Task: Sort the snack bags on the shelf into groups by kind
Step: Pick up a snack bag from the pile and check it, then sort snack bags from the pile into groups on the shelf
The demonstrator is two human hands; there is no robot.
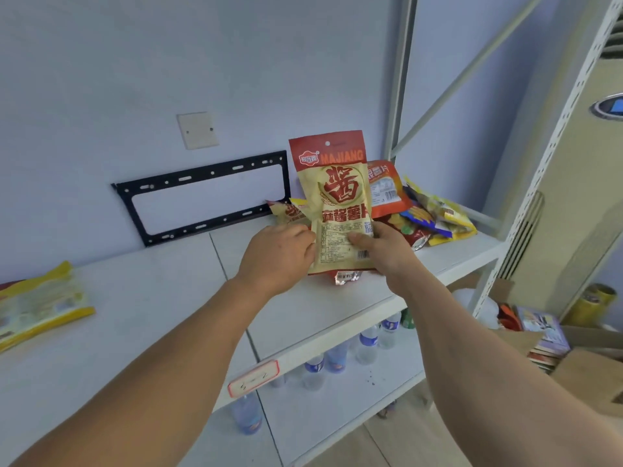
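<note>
Sorting barely begun, by look of shelf (337,308): mixed pile of snack bags (428,214) heaped at right rear corner; yellow bags (37,305) set apart at left edge; most of pile left to group; beige-and-red bag (337,197) held upright above shelf, in front of pile; left hand (279,254) pinches its lower left edge, fingers curled; right hand (384,246) grips lower right edge, thumb across front.

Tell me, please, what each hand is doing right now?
Left hand: grips the beige snack bag by its lower left edge.
Right hand: pinches the same bag's lower right.
</note>
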